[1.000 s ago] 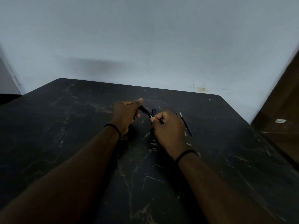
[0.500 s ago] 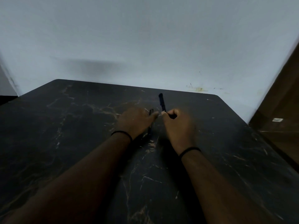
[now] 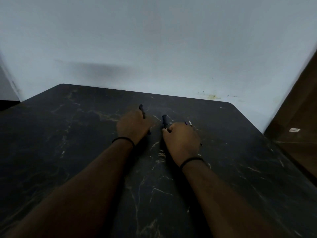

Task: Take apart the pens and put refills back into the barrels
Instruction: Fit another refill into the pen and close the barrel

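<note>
left hand grips dark pen piece | right hand grips barrel, probably | loose refill on bench | tip: align ends, slide straight

Head view, forward-down, seemingly close over table

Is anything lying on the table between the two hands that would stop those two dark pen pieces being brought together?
Nothing visible does. The left hand grips one dark pen piece, the right hand grips another, and only bare table shows between them. A thin refill lies beyond the right hand, off that path.
</note>
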Demonstrator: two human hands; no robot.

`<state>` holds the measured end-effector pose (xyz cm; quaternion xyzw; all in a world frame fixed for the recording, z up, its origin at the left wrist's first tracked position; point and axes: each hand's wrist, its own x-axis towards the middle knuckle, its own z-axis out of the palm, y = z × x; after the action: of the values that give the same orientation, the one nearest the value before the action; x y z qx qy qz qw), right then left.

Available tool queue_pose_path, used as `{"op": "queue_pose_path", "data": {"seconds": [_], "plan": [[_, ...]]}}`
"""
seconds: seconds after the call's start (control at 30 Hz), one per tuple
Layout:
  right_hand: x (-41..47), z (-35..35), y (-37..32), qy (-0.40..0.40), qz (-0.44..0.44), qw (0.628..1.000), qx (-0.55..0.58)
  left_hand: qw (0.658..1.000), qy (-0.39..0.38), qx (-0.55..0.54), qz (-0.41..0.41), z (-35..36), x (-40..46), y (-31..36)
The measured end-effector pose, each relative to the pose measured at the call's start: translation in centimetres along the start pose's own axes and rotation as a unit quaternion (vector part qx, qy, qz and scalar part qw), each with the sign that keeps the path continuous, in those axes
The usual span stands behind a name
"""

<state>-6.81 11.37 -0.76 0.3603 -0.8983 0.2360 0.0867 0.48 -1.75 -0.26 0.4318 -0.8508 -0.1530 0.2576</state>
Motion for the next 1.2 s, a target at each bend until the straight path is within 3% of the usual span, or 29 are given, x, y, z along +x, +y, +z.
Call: {"op": "queue_pose_path", "data": {"seconds": [0.4,0.67,0.77,0.93,1.07,1.2], "plan": [[1.1,0.9,-0.6,0.030,0.007,0.999,-0.024,0.999,-0.021,-0.049,-0.008,-0.6,-0.3,0.0],[1.2,1.1,-0.3,0.041,0.004,0.999,-0.007,0.998,0.010,-0.056,0.024,-0.3,-0.5,-0.1],[1.1,1.1,0.1,0.106,-0.003,0.990,0.089,0.992,0.053,-0.096,0.059,-0.1,-0.8,0.0],[1.3,0.9,1.1,0.196,-0.006,0.932,0.304,0.970,0.092,-0.137,0.180,-0.1,-1.6,1.0],[1.0,0.1,0.8,0.186,-0.013,0.881,0.435,0.944,0.082,-0.151,0.280,-0.3,-2.4,2.3],[0.8,-0.3,0.3,0.155,-0.006,0.869,0.469,0.930,0.042,-0.145,0.335,-0.6,-3.0,3.0]]}}
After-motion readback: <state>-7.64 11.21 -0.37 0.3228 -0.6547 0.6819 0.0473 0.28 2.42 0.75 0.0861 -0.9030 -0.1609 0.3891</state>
